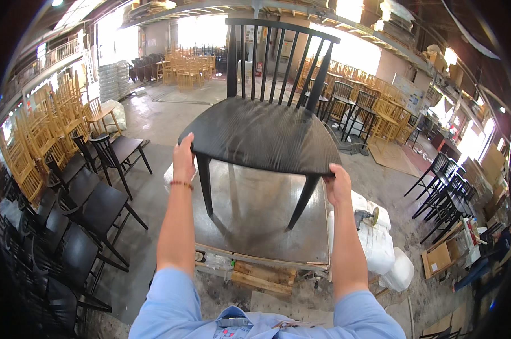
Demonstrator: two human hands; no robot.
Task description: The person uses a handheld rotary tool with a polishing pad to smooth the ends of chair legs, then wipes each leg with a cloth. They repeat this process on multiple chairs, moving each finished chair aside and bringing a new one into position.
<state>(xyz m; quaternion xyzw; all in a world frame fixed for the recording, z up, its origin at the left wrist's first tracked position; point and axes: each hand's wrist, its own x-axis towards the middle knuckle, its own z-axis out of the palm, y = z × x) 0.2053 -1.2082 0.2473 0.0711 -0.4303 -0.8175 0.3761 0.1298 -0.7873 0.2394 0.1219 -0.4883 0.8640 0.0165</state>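
A black wooden chair (261, 135) with a spindle back stands in front of me, its seat front toward me. Under it is a flat grey-brown work table (255, 226); the two front legs reach down to its top. My left hand (184, 157) grips the left front corner of the seat, thumb on top and fingers hidden below. At the right front corner my right hand (338, 183) holds the seat edge in the same way. The rear legs are mostly hidden behind the seat.
Rows of black chairs (106, 206) stand at the left, with stacked bare-wood chairs (46, 121) behind. White wrapped bundles (374, 231) with a power tool (367, 217) on them sit right of the table. Black stools (450, 192) and a person's legs (481, 271) are farther right.
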